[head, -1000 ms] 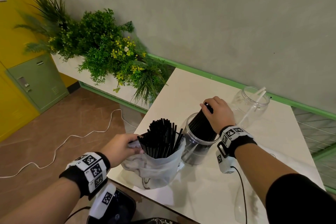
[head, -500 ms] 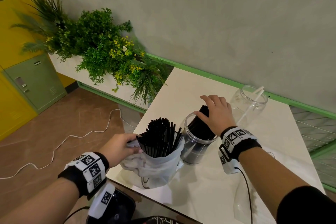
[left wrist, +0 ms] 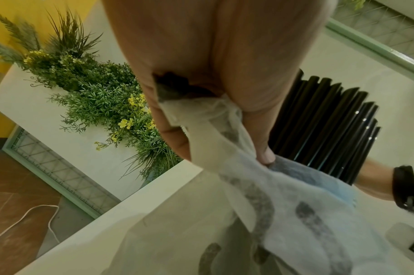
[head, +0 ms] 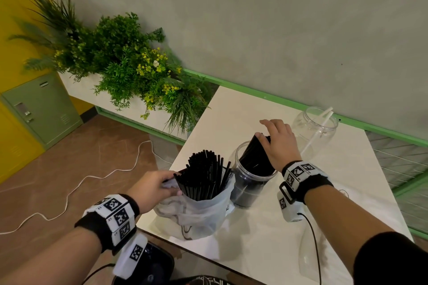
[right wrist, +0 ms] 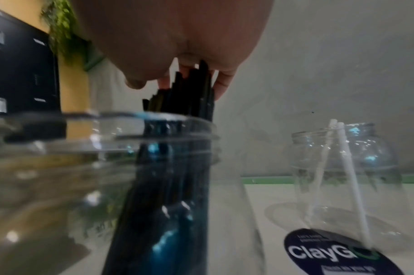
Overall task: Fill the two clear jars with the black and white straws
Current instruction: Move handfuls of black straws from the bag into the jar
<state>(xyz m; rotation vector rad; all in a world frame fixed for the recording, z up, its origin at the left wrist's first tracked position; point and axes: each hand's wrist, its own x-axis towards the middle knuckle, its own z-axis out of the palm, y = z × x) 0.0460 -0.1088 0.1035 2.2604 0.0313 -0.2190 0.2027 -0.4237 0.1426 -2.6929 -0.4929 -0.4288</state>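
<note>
My left hand [head: 151,188]: pinches the rim of the white bag [head: 199,217] of black straws [head: 205,177].
My right hand [head: 279,143]: fingers spread loosely, resting on the straw bundle [head: 256,159] in the near jar [head: 250,188].
Far jar [head: 312,132]: two white straws [head: 317,131], on the table [head: 254,238].

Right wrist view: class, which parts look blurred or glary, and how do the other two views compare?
Right wrist: the near jar is smeared, with blue-white glare over its black straws; the far jar is sharper. Left wrist: the hand looms soft; the bag is hazy. Head: sharp, with the wall's green trim bowed by the wide lens.
</note>
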